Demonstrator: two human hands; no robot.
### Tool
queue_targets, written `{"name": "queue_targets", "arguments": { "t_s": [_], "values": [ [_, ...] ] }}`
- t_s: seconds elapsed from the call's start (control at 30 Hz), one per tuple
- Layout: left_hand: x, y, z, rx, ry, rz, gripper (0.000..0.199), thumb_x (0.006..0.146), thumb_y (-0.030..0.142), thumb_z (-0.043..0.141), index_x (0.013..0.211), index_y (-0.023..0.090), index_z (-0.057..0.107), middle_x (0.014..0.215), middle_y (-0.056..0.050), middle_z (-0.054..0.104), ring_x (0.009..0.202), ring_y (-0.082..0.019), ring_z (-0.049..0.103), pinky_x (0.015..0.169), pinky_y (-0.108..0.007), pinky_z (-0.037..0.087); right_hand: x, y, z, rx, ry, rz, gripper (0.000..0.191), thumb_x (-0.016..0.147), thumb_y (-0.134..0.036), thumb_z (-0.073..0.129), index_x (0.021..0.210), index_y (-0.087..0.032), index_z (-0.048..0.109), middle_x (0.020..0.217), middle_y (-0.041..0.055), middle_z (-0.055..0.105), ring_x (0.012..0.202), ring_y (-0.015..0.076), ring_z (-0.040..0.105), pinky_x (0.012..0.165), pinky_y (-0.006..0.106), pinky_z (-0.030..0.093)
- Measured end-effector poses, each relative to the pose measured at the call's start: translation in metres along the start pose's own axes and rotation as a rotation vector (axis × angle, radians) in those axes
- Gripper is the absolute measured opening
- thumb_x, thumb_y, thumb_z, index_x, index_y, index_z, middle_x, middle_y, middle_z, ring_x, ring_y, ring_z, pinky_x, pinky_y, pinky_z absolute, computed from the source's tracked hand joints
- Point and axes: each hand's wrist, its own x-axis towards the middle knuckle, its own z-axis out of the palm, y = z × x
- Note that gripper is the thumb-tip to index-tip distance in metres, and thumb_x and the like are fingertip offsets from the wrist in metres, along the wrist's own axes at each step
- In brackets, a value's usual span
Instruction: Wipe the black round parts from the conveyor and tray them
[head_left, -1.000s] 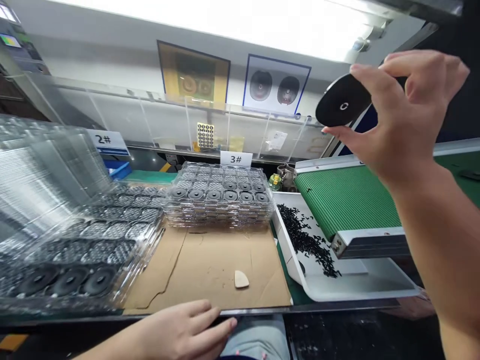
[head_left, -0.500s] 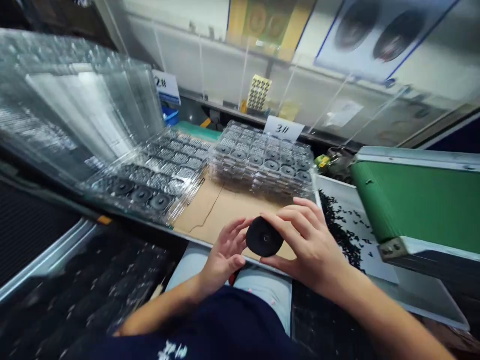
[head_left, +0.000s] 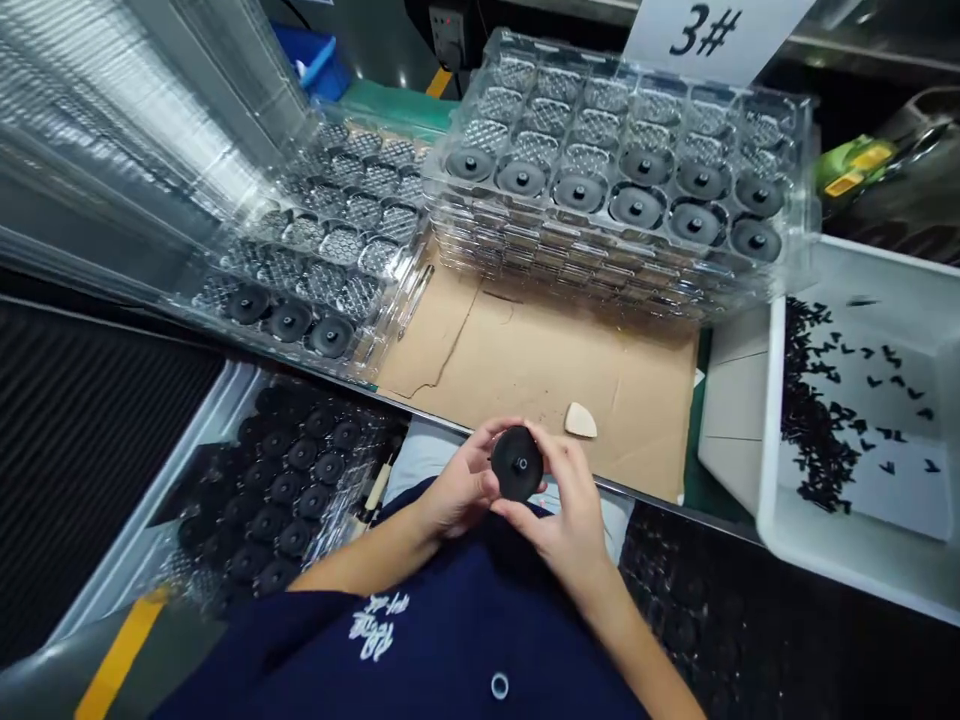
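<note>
A round black disc [head_left: 517, 463] with a small raised hub at its centre is held up close to my body. My right hand [head_left: 570, 515] pinches it between the thumb below and the fingers at the upper right edge. On the other side, my left hand [head_left: 459, 487] is curled against its left edge, fingers partly behind it. Beyond the hands lies a cardboard sheet [head_left: 540, 360] on the bench, with a small cream-coloured wedge [head_left: 580, 420] near its front edge.
A stack of clear compartment trays [head_left: 600, 240] bears two rows of similar discs. To the left, another clear tray [head_left: 341, 243] holds three. A white bin [head_left: 772, 480] contains small black V-shaped pieces [head_left: 810, 430]. Many discs [head_left: 285, 488] sit low at left; a blue box [head_left: 322, 70] stands behind.
My view has tilted down and come nearer the bench. The disc has moved closer to my body, and my left hand has closed in on its left edge. The wedge has come into view.
</note>
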Motion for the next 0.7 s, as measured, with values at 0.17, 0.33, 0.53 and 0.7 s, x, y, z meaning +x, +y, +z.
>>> {"name": "queue_targets", "arguments": {
  "t_s": [0.17, 0.33, 0.53, 0.7],
  "values": [
    [0.017, 0.005, 0.0, -0.106, 0.063, -0.116, 0.059, 0.068, 0.037, 0.082, 0.119, 0.027, 0.055, 0.134, -0.011, 0.057, 0.109, -0.03, 0.065, 0.093, -0.043, 0.052, 0.003, 0.044, -0.013, -0.008, 0.067, 0.265, 0.064, 0.087, -0.062, 0.049, 0.137, -0.023, 0.047, 0.098, 0.0071, 0.056, 0.078, 0.0174, 0.057, 0.071, 0.033, 0.052],
    [0.029, 0.013, -0.006, -0.179, 0.216, -0.079, 0.052, 0.074, 0.024, 0.078, 0.119, 0.026, 0.052, 0.125, -0.008, 0.062, 0.119, -0.03, 0.06, 0.103, -0.044, 0.045, 0.007, 0.119, -0.011, -0.284, 0.166, 0.64, 0.054, 0.084, -0.059, 0.052, 0.116, -0.018, 0.062, 0.094, 0.0077, 0.049, 0.072, 0.0185, 0.052, 0.072, 0.039, 0.048],
    [0.035, 0.016, -0.01, -0.211, 0.308, -0.054, 0.053, 0.073, 0.025, 0.079, 0.117, 0.025, 0.049, 0.127, -0.009, 0.061, 0.12, -0.03, 0.059, 0.105, -0.047, 0.043, -0.003, 0.135, 0.037, -0.157, 0.026, 0.489, 0.042, 0.088, -0.046, 0.05, 0.115, -0.017, 0.061, 0.109, 0.0136, 0.056, 0.096, 0.0238, 0.057, 0.081, 0.038, 0.049],
    [0.04, 0.025, -0.003, -0.186, 0.284, -0.059, 0.054, 0.071, 0.029, 0.081, 0.116, 0.025, 0.052, 0.121, -0.007, 0.064, 0.115, -0.03, 0.062, 0.101, -0.046, 0.047, 0.011, 0.119, 0.015, -0.041, -0.091, 0.368, 0.031, 0.09, -0.04, 0.052, 0.11, -0.022, 0.065, 0.095, 0.0067, 0.068, 0.085, 0.0202, 0.061, 0.076, 0.034, 0.05]
  ]
}}
